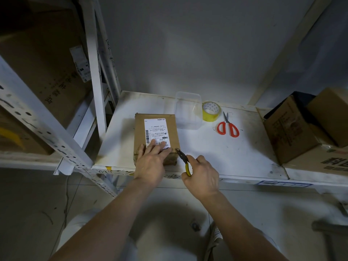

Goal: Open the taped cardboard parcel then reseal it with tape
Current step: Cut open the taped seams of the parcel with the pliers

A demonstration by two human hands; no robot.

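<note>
**Pliers at parcel corner**

White shelf (216,147), grey wall behind. Cardboard parcel (156,129) sits near front-left edge, label up. Left hand (150,162) presses flat on its near end, fingers straight. Right hand (202,175) has its grip clamped on yellow-handled pliers (183,160), tip touching parcel's near right corner. Tape roll (211,111) and red scissors (228,127) lie further back.

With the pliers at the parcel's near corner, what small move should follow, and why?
Probably nip the tape at that corner and pull. The left hand presses flat on the parcel, steadying it, and the right hand grips the pliers with their tip at the near right edge; the box looks sealed.
</note>
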